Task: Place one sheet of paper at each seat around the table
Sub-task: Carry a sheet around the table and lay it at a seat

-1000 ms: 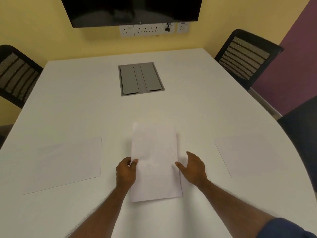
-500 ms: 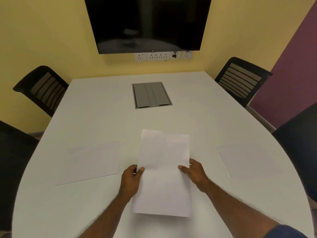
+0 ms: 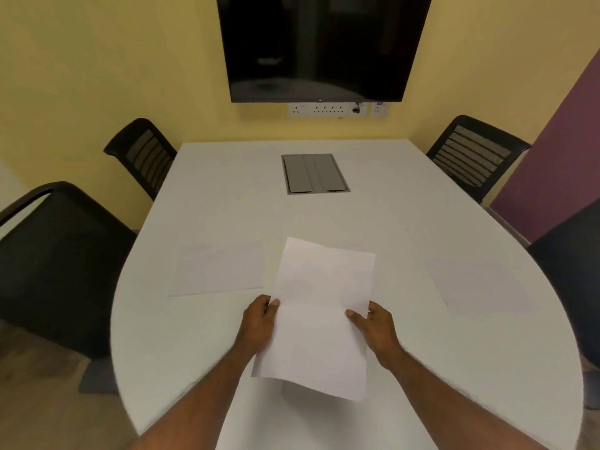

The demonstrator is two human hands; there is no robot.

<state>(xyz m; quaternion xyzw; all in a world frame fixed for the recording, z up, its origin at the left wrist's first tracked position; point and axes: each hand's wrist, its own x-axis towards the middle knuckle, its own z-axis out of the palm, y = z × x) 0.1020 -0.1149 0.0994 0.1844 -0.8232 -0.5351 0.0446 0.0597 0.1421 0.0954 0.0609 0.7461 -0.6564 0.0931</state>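
A white sheet of paper (image 3: 319,306) hangs a little above the white table (image 3: 324,216), casting a shadow under its near edge. My left hand (image 3: 258,321) pinches its left edge and my right hand (image 3: 373,323) pinches its right edge. One more sheet (image 3: 219,271) lies flat on the table at the near left seat. Another sheet (image 3: 477,284) lies flat at the near right seat. Whether I hold one sheet or a thin stack cannot be told.
Black chairs stand around the table: near left (image 3: 58,254), far left (image 3: 143,154), far right (image 3: 474,154), near right (image 3: 571,271). A grey cable hatch (image 3: 313,173) sits in the tabletop. A dark screen (image 3: 319,43) hangs on the yellow wall.
The paper has come up off the table, held at both edges. My right hand has closed onto its right edge. The view has pulled back and tilted up.
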